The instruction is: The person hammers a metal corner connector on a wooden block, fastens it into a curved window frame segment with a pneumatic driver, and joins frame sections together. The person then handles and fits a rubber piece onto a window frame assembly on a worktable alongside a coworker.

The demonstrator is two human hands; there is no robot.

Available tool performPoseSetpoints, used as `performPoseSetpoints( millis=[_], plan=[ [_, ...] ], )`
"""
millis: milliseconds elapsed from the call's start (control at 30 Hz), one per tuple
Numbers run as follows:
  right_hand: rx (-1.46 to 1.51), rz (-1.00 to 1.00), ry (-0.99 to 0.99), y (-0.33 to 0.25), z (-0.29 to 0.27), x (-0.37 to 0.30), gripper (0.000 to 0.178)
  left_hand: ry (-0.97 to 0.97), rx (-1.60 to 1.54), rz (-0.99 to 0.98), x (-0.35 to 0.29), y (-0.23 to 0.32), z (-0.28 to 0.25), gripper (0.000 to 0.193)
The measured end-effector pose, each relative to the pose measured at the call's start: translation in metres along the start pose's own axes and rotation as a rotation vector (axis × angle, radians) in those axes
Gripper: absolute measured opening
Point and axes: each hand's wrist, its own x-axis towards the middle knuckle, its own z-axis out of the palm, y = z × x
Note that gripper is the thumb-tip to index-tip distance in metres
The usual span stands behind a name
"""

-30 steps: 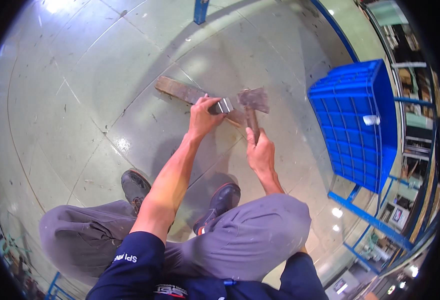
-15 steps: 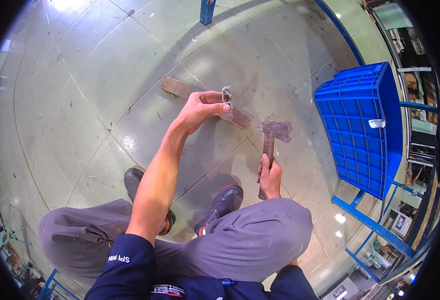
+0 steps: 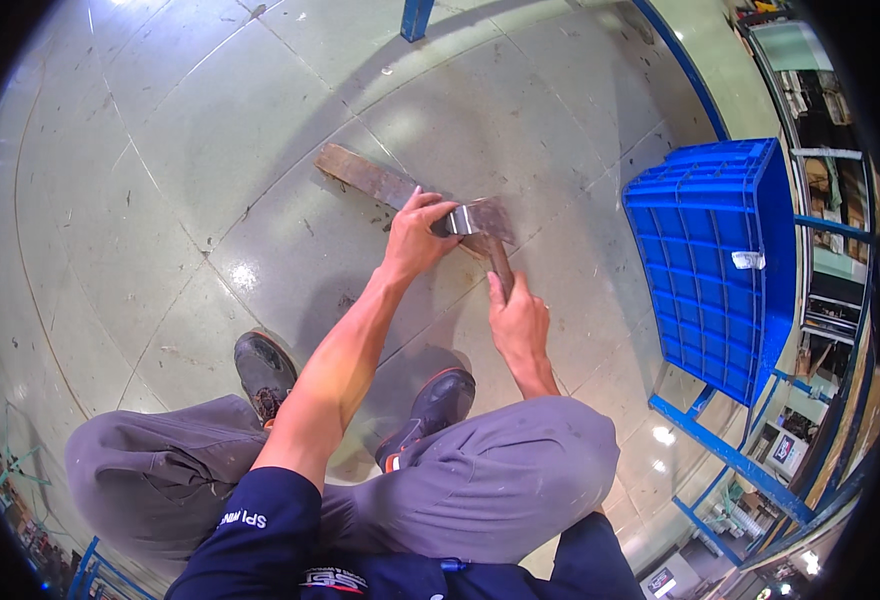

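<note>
My left hand point(image 3: 418, 237) pinches a small shiny metal profile piece point(image 3: 463, 219) between thumb and fingers, over the near end of a long brownish block point(image 3: 365, 178) lying on the floor. Closed round the wooden handle of a hatchet point(image 3: 501, 266), my right hand point(image 3: 520, 318) holds the tool just to the right. The hatchet's dark, worn head lies right beside the metal piece. Whether the two touch, I cannot tell. Fingers and the hatchet head hide part of the block's near end.
To the right a blue plastic crate point(image 3: 698, 262) stands tipped on its side by a blue metal frame point(image 3: 730, 455). A blue post point(image 3: 415, 20) rises at the top. My shoes point(image 3: 442, 402) rest on the tiled floor point(image 3: 190, 200) below the block.
My right hand has swung the hatchet up and left, bringing its head to the metal piece. My left hand has lowered the piece toward the block and turned it sideways.
</note>
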Motion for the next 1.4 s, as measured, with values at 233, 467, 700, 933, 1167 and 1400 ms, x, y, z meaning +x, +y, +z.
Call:
performPoseSetpoints(
  millis=[233, 467, 700, 933, 1167, 1400],
  plan=[
    [0.020, 0.010, 0.065, -0.001, -0.013, 0.016, 0.037, 0.060, -0.096, 0.048, 0.006, 0.009, 0.012, 0.054],
    [0.477, 0.177, -0.007, -0.030, -0.023, 0.061, 0.047, 0.276, -0.413, -0.332, 0.028, -0.005, -0.041, 0.050],
    [0.001, -0.063, -0.082, -0.046, 0.058, 0.107, 0.046, 0.884, -0.788, -0.684, 0.058, 0.013, -0.217, 0.047],
    [-0.473, 0.207, -0.539, -0.139, -0.114, 0.050, 0.060, 1.096, -0.839, -0.832, 0.035, 0.117, -0.539, 0.049],
    [-0.439, -0.293, -0.979, -0.542, -0.363, 0.081, 0.061, 0.992, -1.223, -0.649, 0.082, 0.294, -0.992, 0.076],
    [-0.284, -0.185, -1.080, -1.011, -0.432, 0.266, 0.060, 0.924, -1.274, -0.637, 0.345, 0.295, -1.465, 0.057]
  ],
)
